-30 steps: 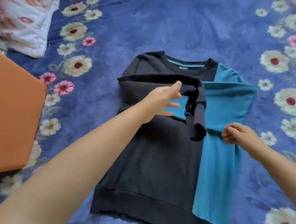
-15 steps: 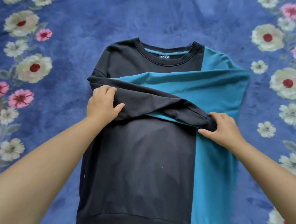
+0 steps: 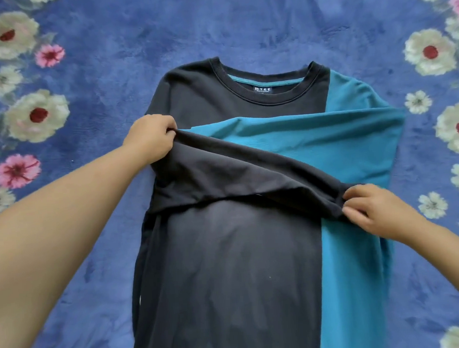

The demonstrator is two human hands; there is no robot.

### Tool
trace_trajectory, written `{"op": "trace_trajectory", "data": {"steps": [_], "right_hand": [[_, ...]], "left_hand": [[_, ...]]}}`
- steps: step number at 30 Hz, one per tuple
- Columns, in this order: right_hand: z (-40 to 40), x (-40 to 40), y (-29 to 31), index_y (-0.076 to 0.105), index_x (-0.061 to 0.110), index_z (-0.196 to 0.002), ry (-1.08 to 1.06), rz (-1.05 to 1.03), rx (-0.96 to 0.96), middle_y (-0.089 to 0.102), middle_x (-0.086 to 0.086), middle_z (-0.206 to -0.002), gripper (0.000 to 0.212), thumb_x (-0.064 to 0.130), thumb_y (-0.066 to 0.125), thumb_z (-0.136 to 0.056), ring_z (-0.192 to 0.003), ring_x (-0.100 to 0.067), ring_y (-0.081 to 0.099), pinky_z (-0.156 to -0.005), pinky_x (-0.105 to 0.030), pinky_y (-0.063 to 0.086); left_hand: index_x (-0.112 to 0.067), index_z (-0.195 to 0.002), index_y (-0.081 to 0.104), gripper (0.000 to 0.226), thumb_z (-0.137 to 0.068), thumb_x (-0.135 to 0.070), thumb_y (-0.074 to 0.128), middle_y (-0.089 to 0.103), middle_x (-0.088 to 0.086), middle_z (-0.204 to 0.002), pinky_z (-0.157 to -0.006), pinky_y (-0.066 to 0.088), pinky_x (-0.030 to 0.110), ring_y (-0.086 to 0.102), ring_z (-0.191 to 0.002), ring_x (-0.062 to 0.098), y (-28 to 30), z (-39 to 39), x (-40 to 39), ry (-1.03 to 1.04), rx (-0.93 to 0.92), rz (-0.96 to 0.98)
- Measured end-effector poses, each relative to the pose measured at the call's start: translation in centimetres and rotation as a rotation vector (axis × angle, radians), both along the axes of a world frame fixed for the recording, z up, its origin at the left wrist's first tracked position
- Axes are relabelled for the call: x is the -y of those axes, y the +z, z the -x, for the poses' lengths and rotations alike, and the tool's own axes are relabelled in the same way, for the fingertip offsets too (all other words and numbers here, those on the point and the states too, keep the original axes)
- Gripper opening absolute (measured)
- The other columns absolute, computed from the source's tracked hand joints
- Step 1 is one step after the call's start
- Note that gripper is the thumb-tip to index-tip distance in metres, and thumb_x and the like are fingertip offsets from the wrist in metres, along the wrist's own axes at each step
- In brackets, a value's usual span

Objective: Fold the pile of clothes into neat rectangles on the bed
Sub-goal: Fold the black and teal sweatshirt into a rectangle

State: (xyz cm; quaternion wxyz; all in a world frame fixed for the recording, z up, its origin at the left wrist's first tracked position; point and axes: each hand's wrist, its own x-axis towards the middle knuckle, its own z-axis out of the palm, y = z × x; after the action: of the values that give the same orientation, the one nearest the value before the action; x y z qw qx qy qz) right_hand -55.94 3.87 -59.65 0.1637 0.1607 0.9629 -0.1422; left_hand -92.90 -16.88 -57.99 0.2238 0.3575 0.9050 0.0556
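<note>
Black sleeve (image 3: 249, 172) is now drawn flat across the sweatshirt (image 3: 228, 267), which lies face-up on the bed (image 3: 96, 300). Shoulder end is gripped by left hand (image 3: 152, 138), cuff pinched by right hand (image 3: 368, 209). Both sleeves crossed; body fold judged next.

Blue floral bedspread (image 3: 242, 26), white and pink flowers along both sides.

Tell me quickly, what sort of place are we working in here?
Most likely a bedroom at home, working on a bed: the whole surface is a soft blue blanket printed with flowers, and a black and teal sweatshirt lies spread on it while the left hand and right hand fold its sleeves across.
</note>
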Motion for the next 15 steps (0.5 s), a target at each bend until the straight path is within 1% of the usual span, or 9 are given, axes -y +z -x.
{"op": "trace_trajectory", "data": {"steps": [1, 2, 4, 5, 6, 8, 10, 13, 15], "right_hand": [[1.0, -0.3, 0.2, 0.071, 0.005, -0.072, -0.15, 0.045, -0.066, 0.066, -0.015, -0.084, 0.042, 0.036, 0.044, -0.081, -0.073, -0.038, 0.063, -0.067, -0.039, 0.05], [1.9, -0.7, 0.0, 0.071, 0.003, -0.083, -0.273, 0.034, -0.081, 0.066, -0.018, -0.09, 0.038, 0.032, 0.047, -0.083, -0.083, -0.04, 0.062, -0.076, -0.04, 0.047], [3.6, -1.0, -0.1, 0.065, 0.008, -0.104, -0.363, 0.003, 0.085, 0.062, -0.017, -0.106, 0.031, 0.03, 0.059, -0.083, -0.105, -0.039, 0.055, -0.085, -0.04, 0.041], [4.3, -0.9, 0.1, 0.063, 0.016, -0.096, -0.328, 0.048, 0.199, 0.061, -0.015, -0.102, 0.019, 0.03, 0.059, -0.084, -0.106, -0.036, 0.054, -0.08, -0.036, 0.038], [4.8, -0.9, 0.4, 0.058, 0.02, -0.079, -0.297, 0.131, 0.276, 0.06, -0.013, -0.089, 0.009, 0.026, 0.056, -0.085, -0.097, -0.032, 0.055, -0.072, -0.03, 0.035], [5.5, -1.2, 1.7, 0.043, 0.015, -0.061, -0.377, 0.272, 0.307, 0.05, -0.005, -0.063, 0.026, 0.006, 0.051, -0.084, -0.07, -0.019, 0.053, -0.059, -0.022, 0.032], [5.8, -1.7, 3.5, 0.041, 0.009, -0.056, -0.471, 0.334, 0.198, 0.043, -0.003, -0.053, 0.027, -0.003, 0.045, -0.08, -0.054, -0.005, 0.044, -0.056, -0.016, 0.034], [6.6, -2.1, 5.0, 0.048, 0.0, -0.062, -0.51, 0.346, 0.107, 0.053, -0.013, -0.061, 0.023, -0.015, 0.038, -0.077, -0.058, -0.01, 0.045, -0.058, -0.016, 0.036], [7.8, -2.5, 4.9, 0.046, 0.008, -0.061, -0.511, 0.303, 0.105, 0.054, -0.011, -0.064, 0.031, -0.018, 0.036, -0.076, -0.063, -0.013, 0.045, -0.057, -0.018, 0.035]], "left_hand": [[-0.007, -0.106, 0.06, 0.023, -0.094, -0.012, 0.041, 0.06, 0.013, -0.106, -0.081, 0.035, 0.034, 0.049, -0.104, 0.032, 0.0, 0.1, 0.2, -0.002, 0.031, -0.043], [-0.007, -0.103, 0.059, 0.021, -0.094, -0.012, 0.04, 0.059, 0.012, -0.099, -0.078, 0.034, 0.033, 0.05, -0.099, 0.032, 0.0, 0.3, 0.5, -0.013, 0.056, -0.071], [-0.009, -0.092, 0.054, 0.018, -0.094, -0.017, 0.038, 0.055, 0.008, -0.086, -0.07, 0.031, 0.031, 0.047, -0.084, 0.028, 0.5, 0.6, 1.2, -0.042, 0.113, -0.102], [-0.012, -0.084, 0.05, 0.019, -0.09, -0.023, 0.036, 0.052, 0.005, -0.078, -0.066, 0.03, 0.032, 0.044, -0.076, 0.024, 0.9, 0.8, 1.5, -0.058, 0.164, -0.093], [-0.014, -0.076, 0.046, 0.02, -0.081, -0.028, 0.033, 0.048, 0.002, -0.07, -0.062, 0.029, 0.032, 0.041, -0.069, 0.021, 1.4, 1.0, 1.6, -0.082, 0.235, -0.058], [-0.016, -0.063, 0.04, 0.018, -0.067, -0.029, 0.03, 0.038, -0.001, -0.061, -0.057, 0.029, 0.029, 0.036, -0.059, 0.015, 2.6, 1.8, 1.4, -0.142, 0.387, 0.094], [-0.015, -0.058, 0.036, 0.023, -0.077, -0.028, 0.035, 0.034, 0.0, -0.061, -0.057, 0.028, 0.028, 0.034, -0.059, 0.016, 3.4, 3.3, 0.8, -0.199, 0.44, 0.281], [-0.012, -0.062, 0.039, 0.03, -0.092, -0.014, 0.036, 0.043, 0.005, -0.07, -0.063, 0.031, 0.031, 0.04, -0.073, 0.023, 3.8, 5.9, -0.7, -0.225, 0.23, 0.415], [-0.012, -0.077, 0.046, 0.022, -0.094, -0.018, 0.034, 0.054, 0.01, -0.086, -0.076, 0.033, 0.033, 0.044, -0.083, 0.027, 3.8, 6.6, -2.1, -0.28, -0.11, 0.404]]}}
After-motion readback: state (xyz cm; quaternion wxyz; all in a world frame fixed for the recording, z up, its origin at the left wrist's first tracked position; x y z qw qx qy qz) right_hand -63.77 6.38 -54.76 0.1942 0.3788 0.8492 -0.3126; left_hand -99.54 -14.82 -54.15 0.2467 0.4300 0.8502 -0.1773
